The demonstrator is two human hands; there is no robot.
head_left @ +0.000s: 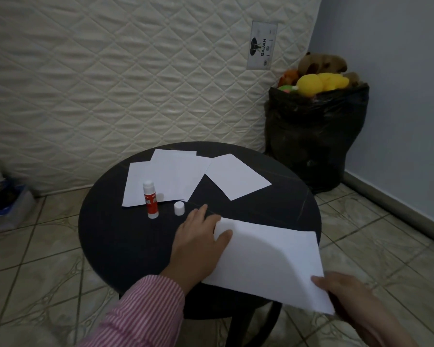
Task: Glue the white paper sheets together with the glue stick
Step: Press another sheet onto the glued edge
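A white paper sheet (pixel 268 259) hangs lifted over the near right part of the round black table (pixel 125 236). My left hand (pixel 198 241) pinches its far left corner, thumb on top. My right hand (pixel 346 294) pinches its near right corner. An uncapped red and white glue stick (pixel 150 199) stands upright left of centre, with its white cap (pixel 179 208) beside it. Overlapping white sheets (pixel 166 179) lie behind the glue stick, and a single sheet (pixel 236 179) lies at the far right.
A quilted mattress (pixel 110 83) leans upright behind the table. A black bag (pixel 313 136) full of plush toys stands in the right corner. A plastic box (pixel 8 206) sits on the tiled floor at the left.
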